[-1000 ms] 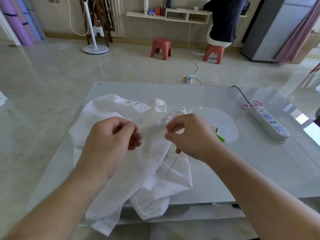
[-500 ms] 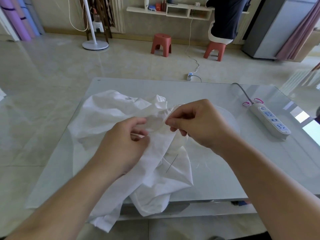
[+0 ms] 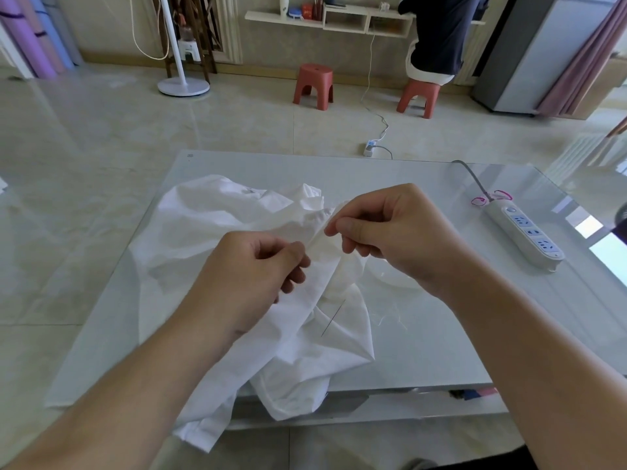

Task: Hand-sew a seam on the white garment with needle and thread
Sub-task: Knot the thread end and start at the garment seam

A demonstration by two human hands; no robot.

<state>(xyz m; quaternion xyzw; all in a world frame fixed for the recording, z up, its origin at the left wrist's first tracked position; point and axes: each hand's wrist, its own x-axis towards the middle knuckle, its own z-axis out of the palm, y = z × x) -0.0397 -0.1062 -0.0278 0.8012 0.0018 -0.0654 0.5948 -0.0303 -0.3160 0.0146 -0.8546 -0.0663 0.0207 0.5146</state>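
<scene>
Both hands (image 3: 244, 276) (image 3: 390, 232) have fingers pinched on the shirt (image 3: 203, 232) fold; keep it taut, needle (image 3: 333, 317) lying free at six o'clock.

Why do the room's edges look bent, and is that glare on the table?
Head view: the wide-angle lens bows the pale tiled floor and the glass tabletop; daylight reflects as bright patches at the table's right edge near the white power strip; the white garment looks nearly washed out, though the thin needle stays visible.
</scene>
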